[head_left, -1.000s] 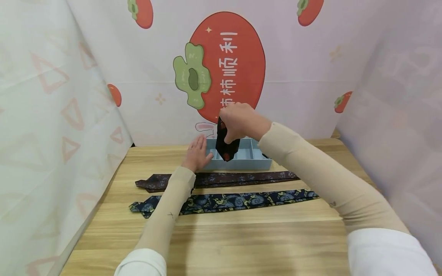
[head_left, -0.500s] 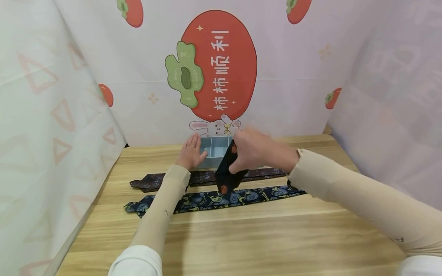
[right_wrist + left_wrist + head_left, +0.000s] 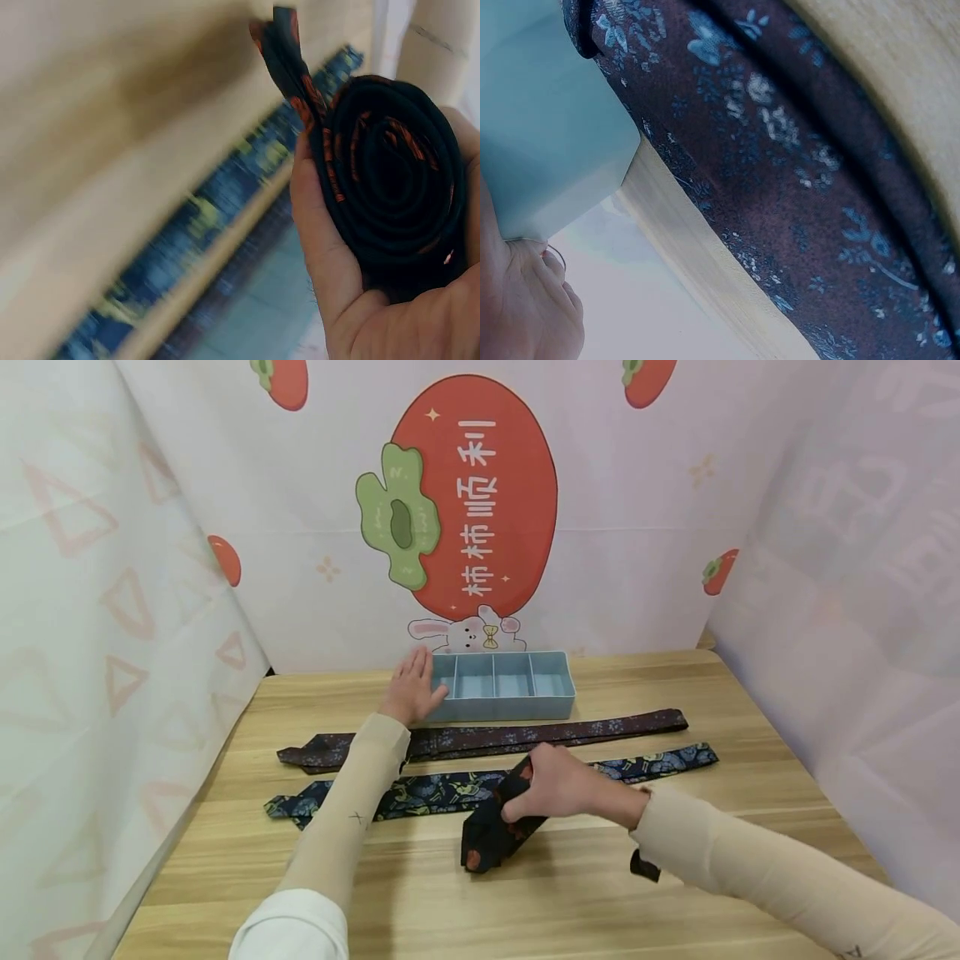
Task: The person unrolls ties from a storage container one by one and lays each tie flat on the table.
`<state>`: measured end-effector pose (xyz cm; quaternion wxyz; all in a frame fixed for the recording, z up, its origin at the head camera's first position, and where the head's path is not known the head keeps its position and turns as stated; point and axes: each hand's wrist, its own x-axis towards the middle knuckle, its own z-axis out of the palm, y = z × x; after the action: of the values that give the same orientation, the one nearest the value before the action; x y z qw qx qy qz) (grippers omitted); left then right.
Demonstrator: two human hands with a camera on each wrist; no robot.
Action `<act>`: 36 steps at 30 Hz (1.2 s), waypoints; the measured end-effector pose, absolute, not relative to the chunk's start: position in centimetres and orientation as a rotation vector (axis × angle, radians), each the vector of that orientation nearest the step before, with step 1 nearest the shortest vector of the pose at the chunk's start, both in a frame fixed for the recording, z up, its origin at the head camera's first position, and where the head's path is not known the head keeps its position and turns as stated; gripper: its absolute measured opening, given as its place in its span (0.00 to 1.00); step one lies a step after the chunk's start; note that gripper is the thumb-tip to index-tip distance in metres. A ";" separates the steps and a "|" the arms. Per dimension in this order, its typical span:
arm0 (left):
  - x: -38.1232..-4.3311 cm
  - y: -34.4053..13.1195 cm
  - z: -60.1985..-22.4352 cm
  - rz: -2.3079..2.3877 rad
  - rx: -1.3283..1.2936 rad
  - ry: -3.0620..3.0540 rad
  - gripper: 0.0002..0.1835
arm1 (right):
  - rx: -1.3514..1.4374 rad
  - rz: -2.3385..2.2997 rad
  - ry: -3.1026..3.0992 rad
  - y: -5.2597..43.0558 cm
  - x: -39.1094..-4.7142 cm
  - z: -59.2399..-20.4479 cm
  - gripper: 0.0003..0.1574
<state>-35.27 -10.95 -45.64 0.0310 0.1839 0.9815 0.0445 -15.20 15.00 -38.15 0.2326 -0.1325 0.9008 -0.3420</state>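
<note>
My right hand [image 3: 562, 785] grips a rolled-up necktie [image 3: 394, 176], black with orange-red patches. In the right wrist view its coil faces the camera and one end sticks out past the fingers. The head view has this roll above the table's front part, just nearer than a navy necktie [image 3: 442, 792] with blue and yellow figures. At the back, my left hand [image 3: 409, 690] rests with straight fingers at the left end of a pale blue divided box [image 3: 502, 709]. The left wrist view shows that hand [image 3: 532, 311] touching the box [image 3: 555, 135].
Between the box and the navy necktie, a dark maroon necktie [image 3: 525, 737] with small blue flowers lies lengthwise across the wooden table [image 3: 420, 902]. A printed cloth [image 3: 622, 577] hangs behind the box, with more cloth at both sides.
My right hand has carried the rolled necktie from above the box toward the front of the table, lowering it. The left hand stays at the box's left end.
</note>
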 end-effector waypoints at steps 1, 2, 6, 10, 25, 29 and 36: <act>-35.3 -10.9 -45.7 0.131 0.568 3.018 0.45 | -0.350 -0.966 2.457 15.1 -15.0 -39.0 0.36; -35.4 -10.9 -45.8 0.126 0.569 3.011 0.45 | -0.341 -0.984 2.447 15.1 -14.7 -39.8 0.38; -36.0 -10.9 -46.2 0.136 0.553 2.998 0.45 | -0.297 -1.016 2.428 15.1 -14.2 -42.3 0.41; -35.8 -11.1 -45.6 0.148 0.551 3.020 0.44 | -0.258 -1.033 2.449 14.8 -13.6 -44.0 0.42; -35.2 -11.0 -44.6 0.050 0.559 3.017 0.43 | -0.167 -0.825 2.558 15.5 -13.1 -44.8 0.38; -35.2 -11.0 -44.6 0.039 0.623 3.063 0.41 | -0.136 -0.796 2.547 16.3 -13.1 -44.4 0.34; -32.6 -10.2 -43.2 0.247 0.784 3.238 0.34 | -0.192 -0.849 2.526 17.7 -12.6 -44.0 0.41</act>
<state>-32.55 -10.19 -43.20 -0.0994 0.2336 0.9644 0.0735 -12.64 17.73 -44.03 0.2325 -0.0699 0.9195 -0.3091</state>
